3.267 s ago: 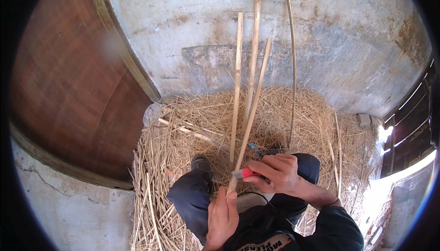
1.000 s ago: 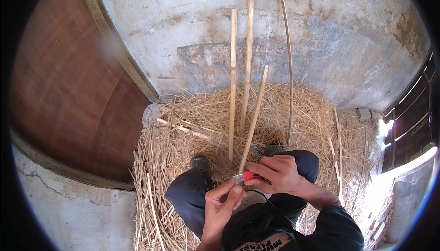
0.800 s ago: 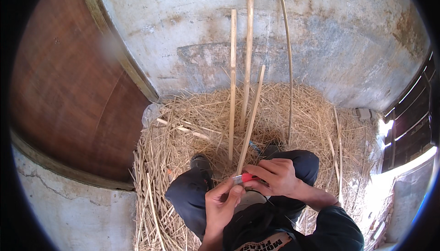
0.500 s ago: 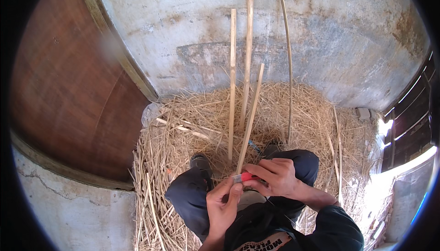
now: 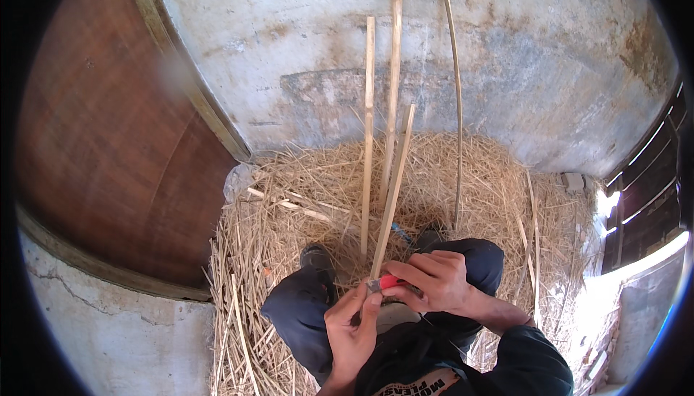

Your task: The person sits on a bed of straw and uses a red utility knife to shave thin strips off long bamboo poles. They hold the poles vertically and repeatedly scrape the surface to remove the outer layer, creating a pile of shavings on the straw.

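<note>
A pale strip of split bamboo or wood [image 5: 394,193] slants up and away from between my hands. My left hand [image 5: 352,331] is closed around its near end, the thumb raised beside the metal blade. In my right hand [image 5: 437,280] is a red-handled utility knife [image 5: 389,281], its blade lying across the strip close to my left thumb and fingertips. My fingers hide the lowest end of the strip and most of the knife handle.
Two taller strips [image 5: 369,92] [image 5: 395,56] and a thin curved stick [image 5: 455,70] lean against the grey wall [image 5: 535,56]. Straw and shavings [image 5: 484,172] cover the floor around my legs. A brown wooden panel [image 5: 108,135] stands left; dark slats [image 5: 643,186] are at the right.
The strip's far end sits slightly lower in the picture and the view has shifted a little. Both hands keep nearly the same place and grip.
</note>
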Available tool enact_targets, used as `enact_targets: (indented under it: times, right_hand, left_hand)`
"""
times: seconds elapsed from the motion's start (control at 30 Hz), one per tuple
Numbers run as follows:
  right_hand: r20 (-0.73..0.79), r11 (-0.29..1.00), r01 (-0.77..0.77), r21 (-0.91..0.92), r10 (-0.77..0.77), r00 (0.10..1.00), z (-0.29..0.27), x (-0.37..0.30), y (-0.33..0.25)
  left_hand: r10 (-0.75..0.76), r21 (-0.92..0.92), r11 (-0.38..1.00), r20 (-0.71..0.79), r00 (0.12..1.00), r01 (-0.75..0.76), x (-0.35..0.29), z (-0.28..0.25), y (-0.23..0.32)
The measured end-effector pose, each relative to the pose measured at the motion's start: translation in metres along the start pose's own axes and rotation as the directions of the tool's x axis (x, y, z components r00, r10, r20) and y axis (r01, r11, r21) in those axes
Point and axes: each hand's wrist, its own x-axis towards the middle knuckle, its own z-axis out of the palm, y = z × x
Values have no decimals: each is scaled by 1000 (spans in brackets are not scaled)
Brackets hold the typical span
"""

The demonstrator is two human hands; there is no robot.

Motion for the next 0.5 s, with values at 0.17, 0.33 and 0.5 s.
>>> enact_targets:
  times: [0.17, 0.33, 0.5]
  right_hand:
    - [-37, 999, -2, -39, 0, 999, -3, 7, 4]
    - [-87, 997, -41, -63, 36, 996, -6, 14, 21]
    - [-83, 995, -86, -53, 81, 993, -11, 36, 44]
  left_hand:
    - [4, 59, 998, -20, 1000, -3, -2, 0, 1]
    - [-35, 121, 992, -21, 999, 37, -13, -2, -8]
    - [-104, 66, 992, -61, 993, 108, -25, -6, -19]
